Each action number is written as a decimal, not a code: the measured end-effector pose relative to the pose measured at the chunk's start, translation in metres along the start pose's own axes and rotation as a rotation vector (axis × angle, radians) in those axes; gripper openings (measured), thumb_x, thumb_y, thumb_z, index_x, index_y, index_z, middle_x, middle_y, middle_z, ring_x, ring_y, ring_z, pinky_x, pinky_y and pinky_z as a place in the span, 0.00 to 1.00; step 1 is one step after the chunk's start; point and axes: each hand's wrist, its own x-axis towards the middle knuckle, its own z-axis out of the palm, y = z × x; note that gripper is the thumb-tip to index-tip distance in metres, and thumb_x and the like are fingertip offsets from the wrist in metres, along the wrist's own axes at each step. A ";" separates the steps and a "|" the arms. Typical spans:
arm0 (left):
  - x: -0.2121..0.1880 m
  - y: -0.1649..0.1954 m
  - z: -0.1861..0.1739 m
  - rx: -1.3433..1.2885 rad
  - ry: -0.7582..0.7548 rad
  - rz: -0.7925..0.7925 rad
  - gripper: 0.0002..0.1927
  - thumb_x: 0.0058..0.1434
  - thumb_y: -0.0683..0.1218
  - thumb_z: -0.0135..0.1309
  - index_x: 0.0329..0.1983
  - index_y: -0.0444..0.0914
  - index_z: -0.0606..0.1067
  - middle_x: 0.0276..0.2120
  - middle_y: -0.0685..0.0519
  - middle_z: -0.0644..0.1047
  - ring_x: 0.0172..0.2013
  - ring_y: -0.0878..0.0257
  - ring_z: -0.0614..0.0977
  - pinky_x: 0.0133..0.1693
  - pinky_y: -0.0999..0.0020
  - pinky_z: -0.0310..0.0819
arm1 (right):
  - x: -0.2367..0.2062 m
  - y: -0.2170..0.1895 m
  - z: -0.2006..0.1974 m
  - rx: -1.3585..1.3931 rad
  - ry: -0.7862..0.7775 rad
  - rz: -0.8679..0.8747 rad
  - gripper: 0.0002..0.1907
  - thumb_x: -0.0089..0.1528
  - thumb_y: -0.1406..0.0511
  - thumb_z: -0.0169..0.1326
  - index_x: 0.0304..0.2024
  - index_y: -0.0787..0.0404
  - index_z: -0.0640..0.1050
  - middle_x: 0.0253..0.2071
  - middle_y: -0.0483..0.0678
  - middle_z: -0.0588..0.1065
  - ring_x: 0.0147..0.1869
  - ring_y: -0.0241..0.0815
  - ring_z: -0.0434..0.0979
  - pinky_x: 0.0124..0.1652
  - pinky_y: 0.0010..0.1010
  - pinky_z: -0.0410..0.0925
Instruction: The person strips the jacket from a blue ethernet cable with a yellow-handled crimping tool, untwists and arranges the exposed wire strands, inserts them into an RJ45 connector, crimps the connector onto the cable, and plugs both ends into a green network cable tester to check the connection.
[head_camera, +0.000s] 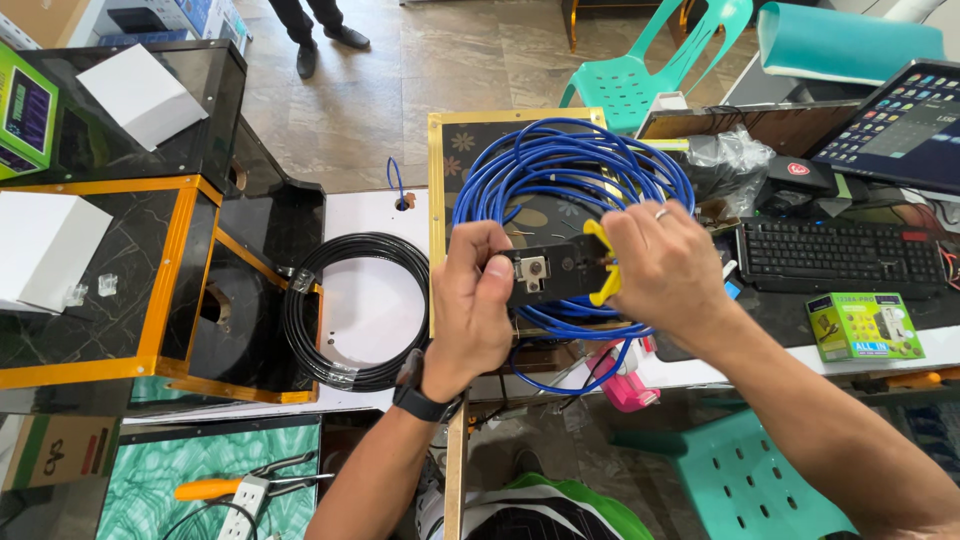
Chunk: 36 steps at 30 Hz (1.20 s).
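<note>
My left hand (468, 300) and my right hand (668, 268) both grip a black crimping tool (553, 270) with yellow handles, held above the desk. The left hand is at the tool's metal head; the right hand wraps the yellow handle end. A coil of blue cable (560, 175) lies just behind and under the tool on a dark panel with a gold frame (436, 190). Whether a cable end sits in the tool is hidden by my fingers. A black watch is on my left wrist.
A coil of black cable (350, 310) lies on the white table to the left. A black keyboard (838, 255), a green box (864, 326) and a screen (900, 125) are at right. Teal plastic chairs (640, 70) stand behind and below. Another person's feet (322, 45) are at the top.
</note>
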 end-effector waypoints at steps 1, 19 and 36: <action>0.001 0.004 -0.004 0.014 -0.043 -0.038 0.08 0.71 0.44 0.45 0.46 0.33 0.69 0.26 0.55 0.67 0.28 0.71 0.65 0.30 0.70 0.61 | 0.002 0.000 -0.005 -0.018 0.008 -0.008 0.25 0.44 0.68 0.66 0.41 0.67 0.72 0.33 0.54 0.73 0.40 0.56 0.75 0.45 0.44 0.67; 0.016 0.015 0.010 0.149 -0.197 -0.088 0.09 0.70 0.45 0.45 0.39 0.33 0.69 0.25 0.52 0.70 0.28 0.66 0.71 0.32 0.67 0.66 | -0.001 0.031 -0.024 0.058 -0.122 0.000 0.23 0.47 0.67 0.67 0.42 0.61 0.72 0.35 0.50 0.74 0.41 0.54 0.77 0.45 0.42 0.69; -0.003 0.011 0.011 -0.113 -0.317 -0.190 0.18 0.78 0.51 0.48 0.58 0.33 0.69 0.43 0.53 0.72 0.41 0.68 0.73 0.42 0.74 0.68 | -0.019 0.060 -0.045 0.134 -0.009 -0.100 0.47 0.50 0.74 0.57 0.74 0.59 0.63 0.62 0.56 0.65 0.72 0.57 0.64 0.71 0.55 0.53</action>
